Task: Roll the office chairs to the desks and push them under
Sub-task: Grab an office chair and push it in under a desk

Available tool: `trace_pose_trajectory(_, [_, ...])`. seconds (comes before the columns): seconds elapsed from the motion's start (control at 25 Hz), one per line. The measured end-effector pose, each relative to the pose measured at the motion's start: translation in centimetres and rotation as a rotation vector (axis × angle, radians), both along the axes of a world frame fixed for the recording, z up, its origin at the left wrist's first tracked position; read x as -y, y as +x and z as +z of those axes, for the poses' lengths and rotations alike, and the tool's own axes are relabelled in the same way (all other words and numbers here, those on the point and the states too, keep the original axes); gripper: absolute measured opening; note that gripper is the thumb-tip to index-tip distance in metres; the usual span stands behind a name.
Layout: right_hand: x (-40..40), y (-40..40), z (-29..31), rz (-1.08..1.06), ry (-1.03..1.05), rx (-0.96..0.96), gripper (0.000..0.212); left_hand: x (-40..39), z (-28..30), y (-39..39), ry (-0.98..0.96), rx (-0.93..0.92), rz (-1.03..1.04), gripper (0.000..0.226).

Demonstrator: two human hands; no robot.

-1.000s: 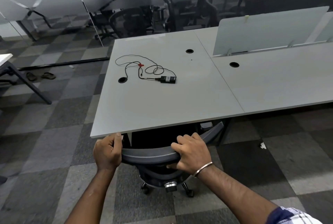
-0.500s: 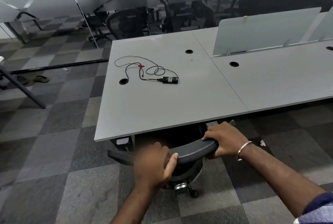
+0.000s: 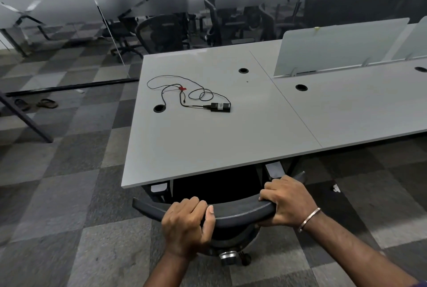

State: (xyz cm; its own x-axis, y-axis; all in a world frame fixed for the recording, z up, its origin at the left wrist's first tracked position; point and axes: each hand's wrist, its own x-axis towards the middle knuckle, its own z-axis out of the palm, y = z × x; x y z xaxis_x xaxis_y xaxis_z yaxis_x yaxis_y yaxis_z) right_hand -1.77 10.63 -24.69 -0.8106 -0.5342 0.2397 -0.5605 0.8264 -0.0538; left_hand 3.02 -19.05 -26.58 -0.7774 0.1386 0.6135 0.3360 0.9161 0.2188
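Observation:
A black office chair (image 3: pixel 240 211) stands at the near edge of a light grey desk (image 3: pixel 208 143), its seat and armrests tucked under the top. Only the curved top of the backrest, the base column and a caster show. My left hand (image 3: pixel 188 225) grips the backrest's top rim near its middle, fingers curled over it. My right hand (image 3: pixel 287 202), with a metal bangle on the wrist, grips the rim's right end.
On the desk lie a black adapter (image 3: pixel 220 107) and its tangled cable. A white divider screen (image 3: pixel 339 47) stands at the back right. More black chairs (image 3: pixel 161 32) sit behind a glass wall. Sandals (image 3: pixel 47 103) lie on the checkered carpet at left.
My left hand left the backrest's left end, swung right and now grips the rim near the middle. My right hand slid to the right end. The backrest has turned clockwise.

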Motion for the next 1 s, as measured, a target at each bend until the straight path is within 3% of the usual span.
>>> trace_pose_trajectory(0.44, [1.0,2.9,-0.7,-0.038,-0.039,-0.04,0.061,1.0,-0.2,1.8,0.007,0.041,0.011,0.033])
trace_pose_trajectory(0.8, [1.7,5.7,-0.3,-0.034,-0.087,0.001,0.052,1.0,0.8,4.1,-0.08,0.251,-0.097,0.029])
trace_pose_trajectory(1.0, [3.5,6.2,-0.9,-0.009,-0.19,-0.05,0.061,0.8,1.4,3.4,-0.173,0.327,-0.087,0.037])
